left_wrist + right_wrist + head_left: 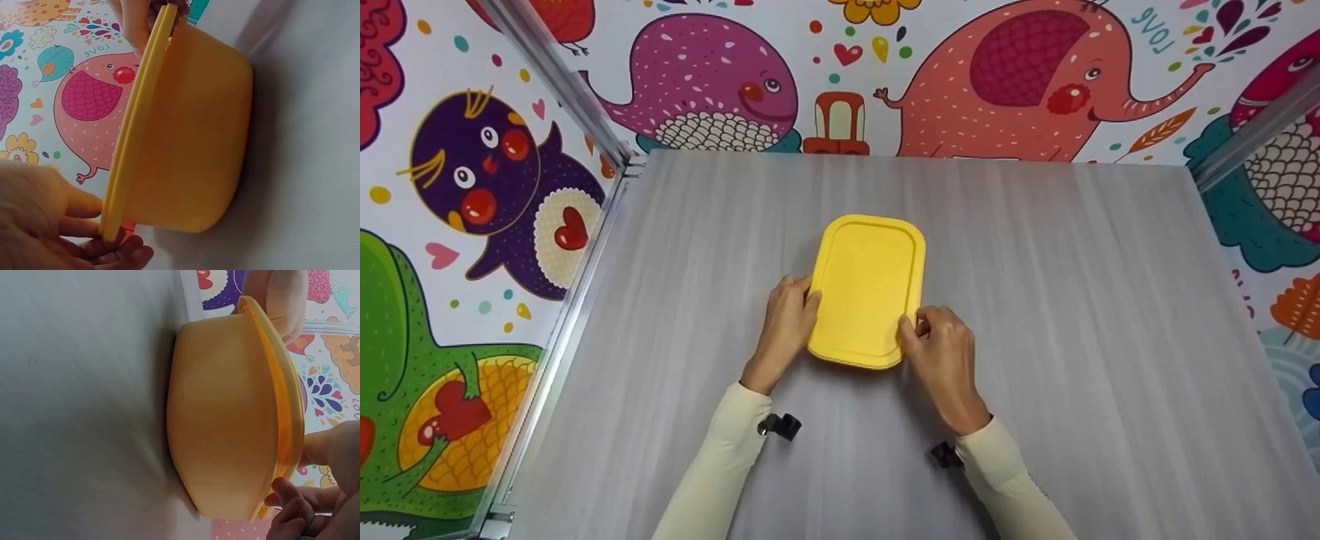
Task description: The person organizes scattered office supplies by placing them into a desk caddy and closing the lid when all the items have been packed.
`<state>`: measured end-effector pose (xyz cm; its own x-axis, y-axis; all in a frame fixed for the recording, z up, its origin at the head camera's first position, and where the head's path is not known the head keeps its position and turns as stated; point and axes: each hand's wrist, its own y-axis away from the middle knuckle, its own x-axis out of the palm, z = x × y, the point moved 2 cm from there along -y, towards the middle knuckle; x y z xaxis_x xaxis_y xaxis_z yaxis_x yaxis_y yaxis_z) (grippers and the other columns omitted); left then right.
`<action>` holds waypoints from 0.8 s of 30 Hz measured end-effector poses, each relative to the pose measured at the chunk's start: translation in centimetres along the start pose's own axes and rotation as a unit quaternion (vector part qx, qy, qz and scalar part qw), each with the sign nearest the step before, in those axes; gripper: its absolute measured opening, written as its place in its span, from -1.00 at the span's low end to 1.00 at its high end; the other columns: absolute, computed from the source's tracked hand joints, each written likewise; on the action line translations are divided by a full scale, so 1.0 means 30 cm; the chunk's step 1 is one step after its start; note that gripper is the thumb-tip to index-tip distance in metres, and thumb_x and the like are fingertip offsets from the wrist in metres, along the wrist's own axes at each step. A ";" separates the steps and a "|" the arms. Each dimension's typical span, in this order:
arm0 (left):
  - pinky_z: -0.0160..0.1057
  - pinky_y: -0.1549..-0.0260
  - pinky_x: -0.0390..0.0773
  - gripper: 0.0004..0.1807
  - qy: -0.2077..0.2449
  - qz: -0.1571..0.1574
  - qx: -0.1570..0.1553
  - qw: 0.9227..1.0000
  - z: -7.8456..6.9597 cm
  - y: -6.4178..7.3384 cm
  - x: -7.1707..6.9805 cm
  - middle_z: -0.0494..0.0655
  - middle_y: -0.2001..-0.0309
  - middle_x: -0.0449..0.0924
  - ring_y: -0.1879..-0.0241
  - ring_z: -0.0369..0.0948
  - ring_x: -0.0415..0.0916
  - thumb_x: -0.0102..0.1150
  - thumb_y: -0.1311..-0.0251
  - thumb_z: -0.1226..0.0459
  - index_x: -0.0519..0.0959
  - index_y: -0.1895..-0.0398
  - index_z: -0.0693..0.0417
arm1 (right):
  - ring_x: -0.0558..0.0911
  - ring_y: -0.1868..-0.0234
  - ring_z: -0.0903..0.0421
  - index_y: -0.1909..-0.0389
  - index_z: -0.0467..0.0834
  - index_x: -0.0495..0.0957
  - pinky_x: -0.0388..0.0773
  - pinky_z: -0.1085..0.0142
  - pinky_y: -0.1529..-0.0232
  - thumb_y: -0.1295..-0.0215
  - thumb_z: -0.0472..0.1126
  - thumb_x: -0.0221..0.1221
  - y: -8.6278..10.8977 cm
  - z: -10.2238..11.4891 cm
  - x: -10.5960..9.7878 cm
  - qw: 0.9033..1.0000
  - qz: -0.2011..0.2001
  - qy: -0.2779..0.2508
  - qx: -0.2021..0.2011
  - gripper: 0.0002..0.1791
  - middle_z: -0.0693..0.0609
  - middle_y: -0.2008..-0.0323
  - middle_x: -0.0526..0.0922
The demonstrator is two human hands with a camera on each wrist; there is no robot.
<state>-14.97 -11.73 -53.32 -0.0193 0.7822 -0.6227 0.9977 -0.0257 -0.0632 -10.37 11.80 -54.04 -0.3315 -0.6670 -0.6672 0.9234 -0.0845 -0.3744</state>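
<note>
A yellow rectangular lid (870, 289) lies over a deep yellow plastic tub (191, 129), which stands on the table. At the lid's left edge my left hand (787, 322) grips with the thumb on top and fingers beneath the rim. My right hand (945, 356) pinches the lid near its lower right corner, thumb above and curled fingers below. In the right wrist view, a gap runs between the lid and the tub's rim along the right side. The inside of the tub is hidden under the lid.
The grey wood-grain table (1080, 315) extends around the tub. Metal frame rails (562, 315) border its left side. Walls with cartoon animals, including an elephant (937, 90), stand behind and beside it. Small black devices (787, 427) sit at both wrists, over cream sleeves.
</note>
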 end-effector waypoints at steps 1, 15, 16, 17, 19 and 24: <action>0.02 0.01 0.70 -0.57 -0.003 -0.001 0.000 1.000 -0.002 -0.002 0.002 0.30 -0.01 0.70 0.03 0.08 0.62 0.21 -0.56 0.44 0.58 -0.40 0.45 | 0.62 0.51 0.00 0.34 -0.36 0.74 0.64 0.07 0.44 -0.33 -0.30 0.44 0.000 -0.002 0.001 1.000 -0.001 0.004 -0.004 -0.83 -0.08 0.52 0.64; -0.03 0.19 0.64 -0.67 -0.005 -0.014 0.019 1.000 0.144 -0.068 0.114 0.13 0.18 0.72 0.16 -0.04 0.61 0.26 -0.54 0.36 0.73 -0.26 0.33 | 0.73 0.35 -0.10 0.17 -0.39 0.71 0.71 0.05 0.34 -0.40 -0.31 0.42 -0.013 -0.055 0.000 0.999 0.006 -0.029 0.027 -0.81 -0.21 0.31 0.71; 0.03 0.16 0.65 -0.66 -0.009 -0.009 0.009 1.000 0.111 -0.061 0.105 0.17 0.17 0.73 0.15 0.00 0.62 0.27 -0.52 0.40 0.72 -0.25 0.36 | 0.72 0.35 -0.09 0.18 -0.38 0.70 0.68 0.08 0.34 -0.40 -0.31 0.41 -0.015 -0.057 0.000 0.998 0.011 -0.041 0.035 -0.83 -0.19 0.33 0.70; 0.01 0.16 0.66 -0.66 -0.009 -0.011 0.008 1.000 0.101 -0.056 0.102 0.17 0.17 0.73 0.15 -0.01 0.62 0.27 -0.52 0.40 0.71 -0.26 0.36 | 0.70 0.35 -0.08 0.19 -0.38 0.70 0.66 0.09 0.33 -0.40 -0.33 0.39 -0.017 -0.060 -0.001 0.998 0.015 -0.051 0.042 -0.85 -0.17 0.34 0.69; -0.01 0.17 0.66 -0.67 -0.007 -0.011 0.005 1.000 0.048 -0.037 0.080 0.18 0.18 0.72 0.16 0.00 0.62 0.26 -0.52 0.42 0.72 -0.24 0.37 | 0.67 0.36 -0.05 0.21 -0.35 0.68 0.62 0.14 0.33 -0.41 -0.33 0.37 -0.021 -0.064 -0.002 0.996 0.022 -0.067 0.055 -0.87 -0.14 0.36 0.68; -0.08 0.25 0.60 -0.72 -0.008 -0.011 -0.005 1.000 -0.028 -0.014 0.043 0.15 0.27 0.67 0.25 -0.03 0.56 0.27 -0.50 0.46 0.74 -0.18 0.39 | 0.63 0.39 0.04 0.17 -0.32 0.69 0.54 0.30 0.37 -0.43 -0.32 0.34 -0.031 -0.076 -0.001 0.986 0.047 -0.113 0.111 -0.89 -0.10 0.38 0.70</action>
<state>-15.35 -10.19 -53.45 -0.0432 0.7728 -0.6332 0.9976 -0.0009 -0.0692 -11.66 13.58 -55.12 -0.2137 -0.8252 -0.5229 0.9760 -0.1576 -0.1502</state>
